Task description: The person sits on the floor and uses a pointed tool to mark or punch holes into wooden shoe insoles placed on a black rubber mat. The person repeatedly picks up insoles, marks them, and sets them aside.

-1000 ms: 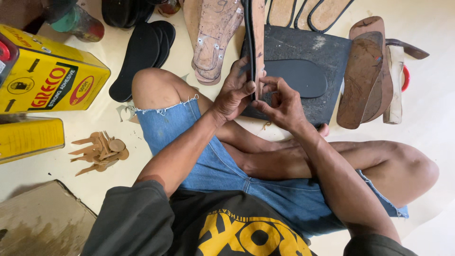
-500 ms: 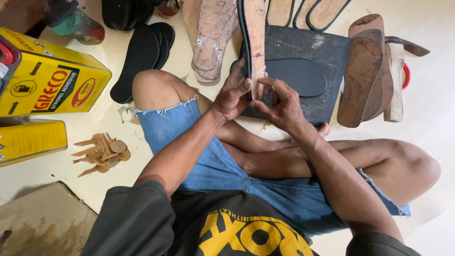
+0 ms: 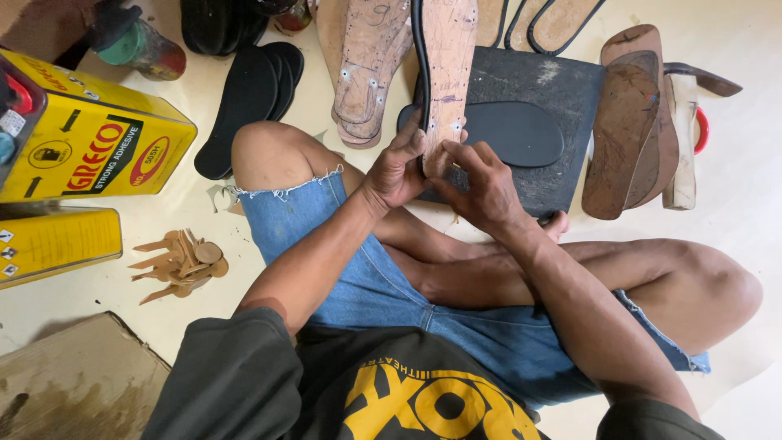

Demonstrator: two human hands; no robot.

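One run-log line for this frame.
left hand: grips sole edge | right hand: pinches heel end | brown sandal sole: upright, over dark mat

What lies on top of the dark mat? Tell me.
A black sole lies flat on the dark mat. Both hands, left hand and right hand, and the tan sole they grip cover its near-left part.
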